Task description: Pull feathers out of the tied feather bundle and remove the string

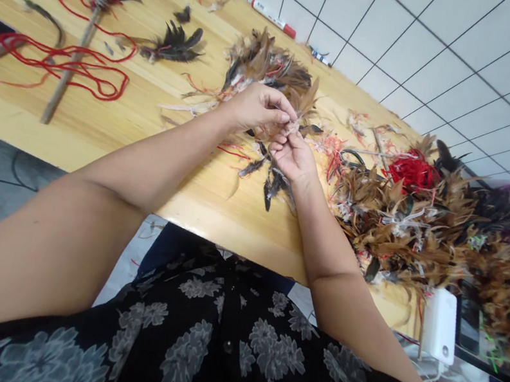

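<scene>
Left grip [259, 110] and right grip [294, 157] close together — both pinched, holding feathers [306, 99] by the base, tips projecting beyond both grips, above counter [217, 211].

You are holding both bare arms out in front of your body, and your hands are meeting just above the middle of the view. Your left arm [107, 212] is slanting in from the lower left, its elbow bending lightly. Your left hand [259, 110] is showing its back, its index finger arching over and its thumb lying nearly straight, their tips pinching close together. Your right arm [338, 263] is angling up from the lower right, its elbow bending too. Your right hand [297, 159] is sitting just below the left, its palm partly facing up, its fingers curling inward and its thumb pointing toward your left fingertips.
</scene>
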Tool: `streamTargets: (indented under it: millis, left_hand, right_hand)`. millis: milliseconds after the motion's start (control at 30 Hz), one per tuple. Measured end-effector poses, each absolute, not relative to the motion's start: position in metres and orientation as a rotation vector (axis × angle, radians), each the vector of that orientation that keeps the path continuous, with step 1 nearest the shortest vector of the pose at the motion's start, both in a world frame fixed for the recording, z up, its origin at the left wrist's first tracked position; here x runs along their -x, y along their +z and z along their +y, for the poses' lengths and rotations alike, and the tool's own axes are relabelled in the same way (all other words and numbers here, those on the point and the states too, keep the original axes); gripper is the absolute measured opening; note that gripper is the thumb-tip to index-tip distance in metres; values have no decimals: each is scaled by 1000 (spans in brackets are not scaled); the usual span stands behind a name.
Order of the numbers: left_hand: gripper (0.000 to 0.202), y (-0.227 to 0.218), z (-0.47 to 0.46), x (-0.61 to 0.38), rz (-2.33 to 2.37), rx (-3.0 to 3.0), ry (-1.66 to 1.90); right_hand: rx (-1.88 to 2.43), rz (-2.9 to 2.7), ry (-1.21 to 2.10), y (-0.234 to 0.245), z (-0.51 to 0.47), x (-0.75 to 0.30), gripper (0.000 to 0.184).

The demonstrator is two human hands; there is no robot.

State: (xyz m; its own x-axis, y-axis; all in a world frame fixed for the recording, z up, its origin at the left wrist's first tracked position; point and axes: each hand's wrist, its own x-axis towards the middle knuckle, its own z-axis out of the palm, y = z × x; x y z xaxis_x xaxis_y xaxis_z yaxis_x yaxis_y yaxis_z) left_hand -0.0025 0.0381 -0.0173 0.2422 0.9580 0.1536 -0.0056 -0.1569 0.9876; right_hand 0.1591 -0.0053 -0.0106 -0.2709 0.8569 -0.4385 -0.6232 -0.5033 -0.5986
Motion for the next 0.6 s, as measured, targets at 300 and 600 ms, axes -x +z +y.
streamTargets:
  millis: [300,600]
  left_hand:
    - [15,-18,39,-4,979,-1442,1181]
    - [13,-21,40,-1,909,-1369,1178]
  right_hand:
    - [852,-421,1922,-20,-1,-161,21]
    - [935,-471,1874,-16,-4,-158,25]
